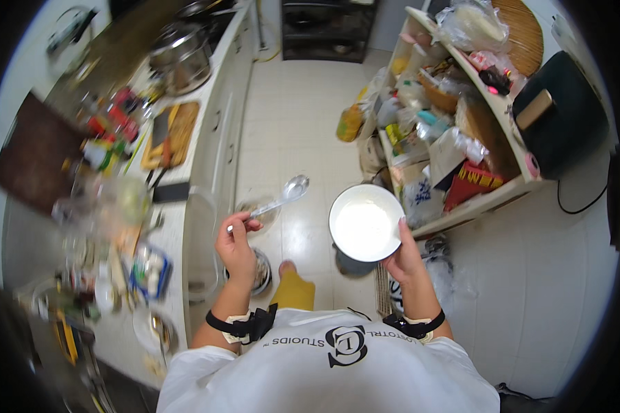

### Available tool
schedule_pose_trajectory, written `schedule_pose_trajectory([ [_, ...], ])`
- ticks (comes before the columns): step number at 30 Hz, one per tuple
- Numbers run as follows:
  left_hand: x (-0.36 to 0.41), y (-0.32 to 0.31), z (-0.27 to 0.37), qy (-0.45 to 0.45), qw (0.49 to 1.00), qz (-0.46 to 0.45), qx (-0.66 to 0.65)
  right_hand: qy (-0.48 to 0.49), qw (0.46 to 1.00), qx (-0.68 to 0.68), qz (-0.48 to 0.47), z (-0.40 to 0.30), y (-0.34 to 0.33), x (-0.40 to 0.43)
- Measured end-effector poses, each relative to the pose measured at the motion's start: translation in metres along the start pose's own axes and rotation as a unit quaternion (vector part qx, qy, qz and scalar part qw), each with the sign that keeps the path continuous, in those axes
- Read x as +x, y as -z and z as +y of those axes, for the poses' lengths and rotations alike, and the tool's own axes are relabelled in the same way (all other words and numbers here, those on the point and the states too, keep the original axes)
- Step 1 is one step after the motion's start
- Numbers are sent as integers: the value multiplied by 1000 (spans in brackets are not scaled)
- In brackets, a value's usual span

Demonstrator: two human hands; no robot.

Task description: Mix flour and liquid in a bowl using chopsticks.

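My left hand (238, 245) grips the handle of a metal spoon (295, 187), whose bowl points up and to the right over the floor. In my right hand (407, 253) is a white bowl (367, 223) with a dark rim, held at its right side. Glare whitens the bowl's inside, so I cannot tell what it contains. The spoon and the bowl are apart, both in front of my body.
Along the left runs a counter (178, 227) with a wooden cutting board (186, 131), a cleaver (160, 130), a steel pot (180, 57) and a blue tray (150, 271). A crowded shelf unit (475, 214) stands at the right. An oil bottle (349, 124) stands on the floor beside it.
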State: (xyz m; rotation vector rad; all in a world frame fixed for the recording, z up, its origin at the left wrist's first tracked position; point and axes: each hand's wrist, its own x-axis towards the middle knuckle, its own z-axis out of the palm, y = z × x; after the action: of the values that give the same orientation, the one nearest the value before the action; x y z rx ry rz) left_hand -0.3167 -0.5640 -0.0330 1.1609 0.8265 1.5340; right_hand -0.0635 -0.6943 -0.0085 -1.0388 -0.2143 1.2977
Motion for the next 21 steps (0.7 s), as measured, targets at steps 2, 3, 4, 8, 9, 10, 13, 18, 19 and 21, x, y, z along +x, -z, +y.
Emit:
schedule_pose_trajectory([
  [2,57,-29,-34,24,1000,-9,4,16,1000,1,26,-23,-5,47],
  [3,83,-44,-43,32,999,-20,1,20,999,5,38,-35,-10,65],
  [4,111,-61,-51,41,998,-37,10,19,999,3,38,-49,-15,83],
  [8,211,-124,-89,50,995,-85,13,29,997,22,61,-103,-39,158],
  [9,234,-140,-104,46,994,-95,9,33,997,40,58,-114,-40,182],
  [10,256,-156,-118,46,994,-103,9,37,996,46,62,-125,-40,206],
  [13,318,-206,-168,70,988,-132,40,39,996,50,61,-156,-35,288],
  [18,410,-283,-263,111,971,-184,110,44,995,64,56,-214,-22,444],
  [19,425,-293,-276,131,965,-188,130,25,997,59,53,-224,-25,465],
  [21,471,-325,-307,141,960,-193,143,17,996,69,48,-253,-29,517],
])
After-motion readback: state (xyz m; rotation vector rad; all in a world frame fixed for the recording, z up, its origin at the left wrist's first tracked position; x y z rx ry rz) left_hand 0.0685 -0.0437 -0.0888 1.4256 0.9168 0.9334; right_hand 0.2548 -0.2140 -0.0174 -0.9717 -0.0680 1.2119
